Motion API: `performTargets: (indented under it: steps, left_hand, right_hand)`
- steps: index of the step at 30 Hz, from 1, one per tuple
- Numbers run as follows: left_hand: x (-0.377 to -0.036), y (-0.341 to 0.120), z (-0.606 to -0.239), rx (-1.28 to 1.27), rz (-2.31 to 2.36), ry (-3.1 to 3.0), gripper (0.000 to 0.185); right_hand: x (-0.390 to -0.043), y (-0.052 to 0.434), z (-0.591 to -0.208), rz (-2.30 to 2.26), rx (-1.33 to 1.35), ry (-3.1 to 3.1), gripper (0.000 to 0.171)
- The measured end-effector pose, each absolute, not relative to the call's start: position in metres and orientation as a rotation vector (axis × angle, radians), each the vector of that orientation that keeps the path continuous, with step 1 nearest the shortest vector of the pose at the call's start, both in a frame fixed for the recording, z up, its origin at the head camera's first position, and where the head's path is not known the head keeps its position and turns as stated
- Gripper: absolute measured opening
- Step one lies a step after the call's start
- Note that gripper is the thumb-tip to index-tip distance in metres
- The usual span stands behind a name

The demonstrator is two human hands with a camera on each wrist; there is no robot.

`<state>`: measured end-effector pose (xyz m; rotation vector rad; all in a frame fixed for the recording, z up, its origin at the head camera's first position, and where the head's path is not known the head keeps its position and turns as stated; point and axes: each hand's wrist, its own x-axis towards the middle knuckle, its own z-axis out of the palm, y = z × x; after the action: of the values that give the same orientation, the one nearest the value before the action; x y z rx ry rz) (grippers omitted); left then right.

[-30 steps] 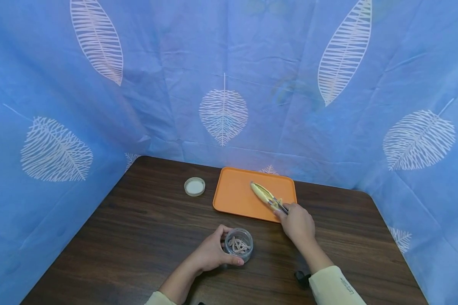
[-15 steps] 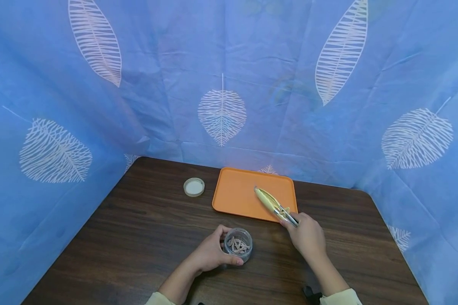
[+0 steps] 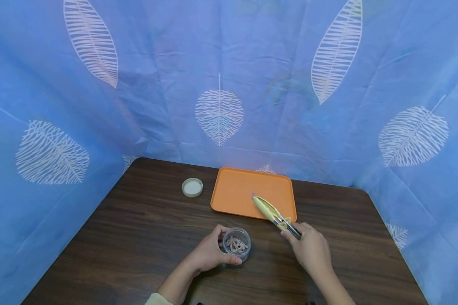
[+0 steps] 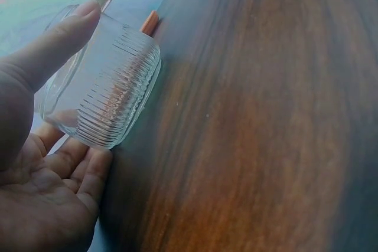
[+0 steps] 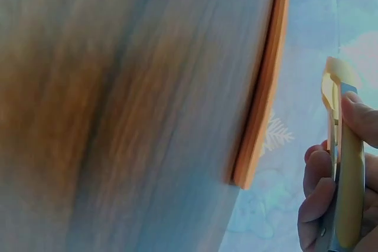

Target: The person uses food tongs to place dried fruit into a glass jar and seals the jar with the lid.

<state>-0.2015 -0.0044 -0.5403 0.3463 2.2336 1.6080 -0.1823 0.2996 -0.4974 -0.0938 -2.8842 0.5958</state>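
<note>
My left hand (image 3: 210, 254) grips a clear ribbed jar (image 4: 115, 84) from its left side, thumb at the near side and fingers round the far side. Several thin greyish-brown strips (image 3: 236, 245) lie inside the open-topped jar. With my right hand (image 3: 312, 248) I hold a pair of tongs (image 5: 349, 187), metal with pale yellow tips, the jaws squeezed nearly together. They point up and left over the near part of the orange tray (image 3: 234, 190). A small greyish bit (image 3: 253, 195) sticks out at the tongs' far end.
A round lid (image 3: 192, 187) with a white inside lies on the dark wooden table (image 3: 145, 220), left of the tray. A blue cloth (image 3: 168, 84) with white leaf prints hangs behind the table and at both sides.
My right hand has drawn the tongs back toward me and slightly right, from over the tray's middle to its near edge. The left hand and jar stay in place.
</note>
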Motion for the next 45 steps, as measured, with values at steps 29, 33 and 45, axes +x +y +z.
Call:
performTargets:
  steps: [29,33,45]
  left_hand:
    - [-0.2,-0.005,-0.542,0.345,1.612,2.219,0.08]
    - [-0.202,-0.004,-0.54,0.351,1.603,2.222,0.08]
    - [-0.203,-0.004,-0.542,0.353,1.581,2.249,0.079]
  right_hand:
    - [-0.107,0.271,-0.492,0.688,-0.045,-2.867,0.048]
    - [-0.1,0.271,-0.494,0.663,-0.031,-2.841,0.046]
    - [-0.09,0.274,-0.496,0.68,-0.112,-2.921,0.051]
